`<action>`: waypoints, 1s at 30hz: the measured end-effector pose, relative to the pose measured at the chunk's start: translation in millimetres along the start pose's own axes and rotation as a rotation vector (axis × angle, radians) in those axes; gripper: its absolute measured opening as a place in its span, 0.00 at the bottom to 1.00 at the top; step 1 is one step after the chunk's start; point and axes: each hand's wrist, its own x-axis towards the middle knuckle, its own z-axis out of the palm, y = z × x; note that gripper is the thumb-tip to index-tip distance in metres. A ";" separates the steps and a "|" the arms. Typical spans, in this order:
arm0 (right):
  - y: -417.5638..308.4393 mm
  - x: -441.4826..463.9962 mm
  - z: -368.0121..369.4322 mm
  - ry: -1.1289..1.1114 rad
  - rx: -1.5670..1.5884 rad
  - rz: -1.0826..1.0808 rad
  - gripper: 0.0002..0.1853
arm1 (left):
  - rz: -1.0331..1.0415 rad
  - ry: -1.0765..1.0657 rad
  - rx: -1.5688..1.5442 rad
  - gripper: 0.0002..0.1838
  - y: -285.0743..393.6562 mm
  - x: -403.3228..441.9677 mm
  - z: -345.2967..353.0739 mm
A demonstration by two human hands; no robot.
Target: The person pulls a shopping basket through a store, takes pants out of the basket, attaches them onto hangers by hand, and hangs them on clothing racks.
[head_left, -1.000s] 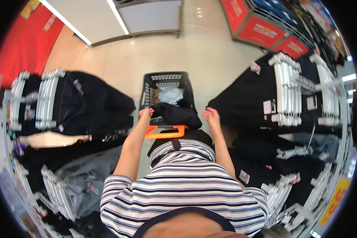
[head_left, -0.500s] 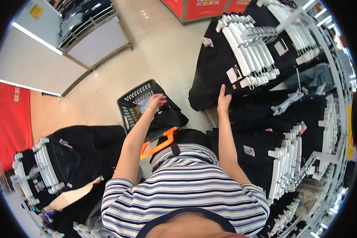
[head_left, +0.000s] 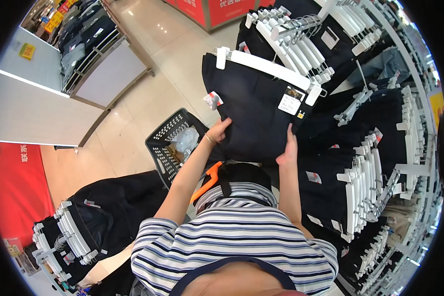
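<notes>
A black garment [head_left: 254, 111] hangs from a white clip hanger [head_left: 266, 66] in front of me, with a white tag at its right and a red-and-white label at its left. My left hand [head_left: 219, 131] is closed on the garment's left edge, thumb on top. On the opposite edge lies my right hand [head_left: 288, 148], thumb up and its other fingers mostly hidden behind the cloth; it grips the garment too. Left of my left hand stands a dark basket [head_left: 155, 140] with an orange handle [head_left: 207, 183], holding a clear plastic bag [head_left: 186, 141] and black cloth.
Racks of dark clothes on white hangers [head_left: 293, 47] stand at the right, with more hangers [head_left: 76, 232] at the lower left. A pale display counter [head_left: 103, 74] with folded clothes is at the upper left. Red panels [head_left: 229, 11] stand at the top, beyond the tiled floor [head_left: 128, 116].
Both hands have come onto a black garment, now held before me on its hanger. My left hand has left the space over the basket. The view has turned toward the right-hand rack.
</notes>
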 end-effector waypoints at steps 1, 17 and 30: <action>-5.8 -6.9 -1.2 0.010 -0.033 -0.072 0.24 | 0.027 -0.011 0.049 0.25 6.8 -15.2 13.3; -76.3 -68.5 64.6 -0.406 -0.647 -1.149 0.18 | 0.846 0.502 0.828 0.17 192.5 -146.9 127.6; -42.5 -78.1 233.8 -1.154 -0.379 -0.852 0.13 | 1.462 0.733 0.375 0.17 268.2 -294.6 67.1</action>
